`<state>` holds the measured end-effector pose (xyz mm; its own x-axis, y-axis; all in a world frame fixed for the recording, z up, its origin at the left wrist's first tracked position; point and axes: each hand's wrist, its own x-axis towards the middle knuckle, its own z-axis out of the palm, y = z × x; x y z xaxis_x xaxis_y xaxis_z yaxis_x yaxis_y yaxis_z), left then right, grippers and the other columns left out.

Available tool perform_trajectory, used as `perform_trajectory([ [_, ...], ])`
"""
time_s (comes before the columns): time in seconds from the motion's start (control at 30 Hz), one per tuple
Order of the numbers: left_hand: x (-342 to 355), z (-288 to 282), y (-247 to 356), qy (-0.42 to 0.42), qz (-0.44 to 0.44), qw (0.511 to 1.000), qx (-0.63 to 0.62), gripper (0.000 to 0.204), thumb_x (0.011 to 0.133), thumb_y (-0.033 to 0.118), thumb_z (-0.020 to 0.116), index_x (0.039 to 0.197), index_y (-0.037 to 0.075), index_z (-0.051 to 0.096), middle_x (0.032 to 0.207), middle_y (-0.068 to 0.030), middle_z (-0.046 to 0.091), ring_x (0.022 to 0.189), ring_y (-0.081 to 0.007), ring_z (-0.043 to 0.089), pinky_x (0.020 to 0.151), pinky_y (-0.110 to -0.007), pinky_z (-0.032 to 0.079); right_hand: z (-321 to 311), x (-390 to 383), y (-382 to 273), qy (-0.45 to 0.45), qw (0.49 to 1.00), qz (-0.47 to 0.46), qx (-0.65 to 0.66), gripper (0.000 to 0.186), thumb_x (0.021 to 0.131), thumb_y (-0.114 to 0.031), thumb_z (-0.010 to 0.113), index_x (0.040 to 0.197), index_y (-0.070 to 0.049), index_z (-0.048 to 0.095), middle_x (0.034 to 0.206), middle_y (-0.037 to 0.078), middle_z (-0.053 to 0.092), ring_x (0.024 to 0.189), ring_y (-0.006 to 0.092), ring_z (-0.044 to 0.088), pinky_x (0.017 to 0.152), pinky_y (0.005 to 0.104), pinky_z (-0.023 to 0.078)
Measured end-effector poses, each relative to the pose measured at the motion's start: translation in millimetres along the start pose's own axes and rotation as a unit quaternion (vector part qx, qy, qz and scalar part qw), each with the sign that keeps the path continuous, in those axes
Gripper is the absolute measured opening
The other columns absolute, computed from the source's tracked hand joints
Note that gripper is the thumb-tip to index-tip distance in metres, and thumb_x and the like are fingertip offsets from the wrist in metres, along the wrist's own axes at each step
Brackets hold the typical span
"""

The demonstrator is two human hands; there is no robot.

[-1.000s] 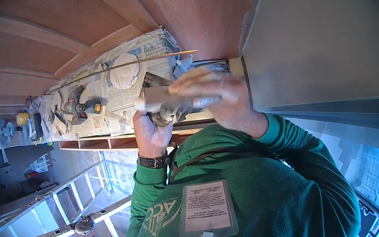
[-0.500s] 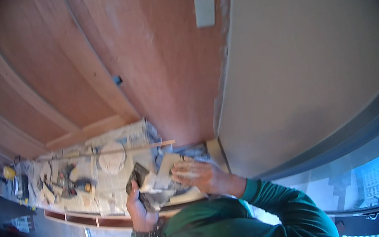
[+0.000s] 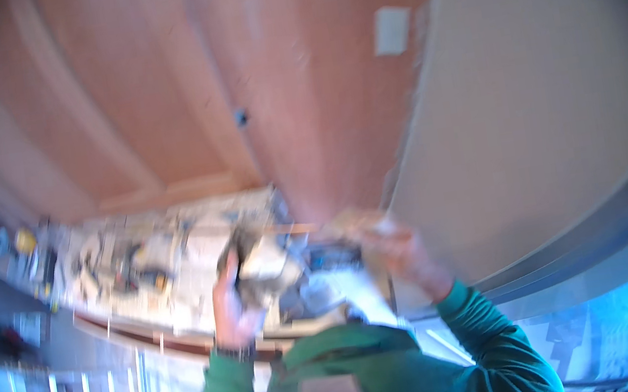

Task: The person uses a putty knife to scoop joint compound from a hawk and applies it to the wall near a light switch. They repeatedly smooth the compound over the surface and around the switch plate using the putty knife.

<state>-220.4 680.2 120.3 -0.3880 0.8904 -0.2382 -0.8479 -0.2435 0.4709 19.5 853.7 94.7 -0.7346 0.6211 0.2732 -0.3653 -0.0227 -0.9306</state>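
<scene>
Right hand parts from the loaded left

The two hands stand apart at the lower middle of the frame. Half a second ago the right hand (image 3: pixel 406 257) was close against what the left hand (image 3: pixel 232 310) carries; now a gap lies between them, and the right is further toward the right of the frame. The view has shifted too, and the whole picture is smeared by motion.

The left hand grasps a dark scoop-like piece (image 3: pixel 240 243), its thumb along the near side. A pale lump (image 3: pixel 263 259) sits against that piece, just left of the frame's centre, and the right hand no longer covers it. I judge this a break in contact between the hands' loads — the left acting as the steady holder, the right as the moving one.

The right hand's fingers reach up and left into a tan blur, close to the foot of the reddish wood panel (image 3: pixel 314 90). Whether they are closed on something flat or loose, I cannot tell.

Left of the hands, newspaper (image 3: pixel 192 295) covers a surface, with a blurred dark power tool (image 3: pixel 132 281) on it. A thin stick (image 3: pixel 293 229) shows between the hands.
</scene>
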Motion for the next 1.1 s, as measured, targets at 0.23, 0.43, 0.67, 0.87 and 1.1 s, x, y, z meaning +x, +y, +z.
perform_trajectory([
  [0.23, 15.4, 10.8, 20.8, -0.004, -0.010, 0.999, 0.047, 0.036, 0.102, 0.028, 0.056, 0.126, 0.000, 0.055, 0.119, -0.0131, 0.065, 0.106, -0.0247, 0.066, 0.093, -0.043, 0.055, 16.9, 19.5, -64.3, -0.087, 0.819, -0.231, -0.519, 0.051, 0.074, 0.007, 0.062, 0.112, -0.023, 0.076, 0.122, 0.003, 0.070, 0.122, 0.0328, 0.058, 0.114, 0.0572, 0.031],
  [0.43, 18.1, 20.6, 16.8, 0.014, 0.016, 0.986, 0.167, 0.030, 0.101, 0.025, 0.059, 0.118, 0.001, 0.061, 0.108, -0.0061, 0.068, 0.092, -0.0146, 0.067, 0.081, -0.032, 0.056, 36.7, 29.4, -75.8, -0.116, 0.769, -0.237, -0.583, 0.048, 0.074, 0.007, 0.065, 0.108, -0.025, 0.077, 0.121, -0.003, 0.070, 0.126, 0.0284, 0.054, 0.117, 0.0602, 0.023],
  [0.67, 21.3, 21.4, 17.0, 0.038, 0.050, 0.976, 0.209, 0.029, 0.101, 0.023, 0.059, 0.116, -0.001, 0.062, 0.105, -0.0071, 0.069, 0.090, -0.0148, 0.068, 0.079, -0.031, 0.056, 35.9, 49.7, -75.3, -0.208, 0.758, -0.238, -0.570, 0.043, 0.070, 0.003, 0.075, 0.105, -0.023, 0.076, 0.118, -0.006, 0.071, 0.126, 0.0258, 0.054, 0.120, 0.0601, 0.020],
  [0.87, 19.6, 26.4, 21.5, 0.039, 0.028, 0.961, 0.272, 0.029, 0.100, 0.026, 0.061, 0.112, 0.000, 0.065, 0.101, -0.0057, 0.069, 0.082, -0.0109, 0.065, 0.073, -0.027, 0.053, 41.5, 64.6, -71.6, -0.191, 0.761, -0.267, -0.561, 0.047, 0.066, 0.003, 0.077, 0.106, -0.022, 0.075, 0.117, -0.006, 0.071, 0.123, 0.0250, 0.057, 0.119, 0.0618, 0.019],
  [1.1, 30.3, 18.4, 28.4, 0.051, 0.041, 0.973, 0.220, 0.029, 0.101, 0.023, 0.059, 0.115, -0.002, 0.062, 0.101, -0.0073, 0.070, 0.085, -0.0139, 0.069, 0.076, -0.029, 0.057, 37.1, 68.6, -73.6, -0.280, 0.760, -0.222, -0.543, 0.044, 0.068, 0.004, 0.075, 0.106, -0.018, 0.075, 0.111, 0.001, 0.072, 0.116, 0.0240, 0.061, 0.115, 0.0549, 0.034],
])
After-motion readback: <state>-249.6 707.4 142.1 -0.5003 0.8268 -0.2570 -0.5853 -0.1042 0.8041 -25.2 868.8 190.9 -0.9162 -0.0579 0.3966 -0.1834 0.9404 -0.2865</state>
